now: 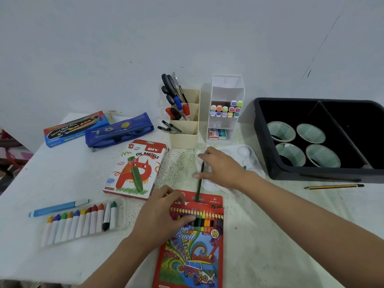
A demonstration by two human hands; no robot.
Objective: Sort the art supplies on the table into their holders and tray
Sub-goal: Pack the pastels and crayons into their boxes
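Note:
A red colour pencil box [193, 246] lies flat near the table's front. My left hand [160, 215] grips its upper left part, thumb over the row of pencils. My right hand [220, 167] pinches a dark green pencil [200, 183] whose lower end sits in the box's open top. Under my right hand lies a white paint palette [247, 154]. A beige pen holder [184, 121] with scissors and pens, and a white marker organizer [225, 109], stand at the back. A black tray [320, 140] holding several small bowls sits to the right.
An oil pastels box [137, 169], a clear tray of crayons [83, 221], a blue marker [58, 207], a blue pencil case [119, 130] and a water colour box [74, 127] lie on the left. A yellow-black pencil [334, 186] lies in front of the black tray.

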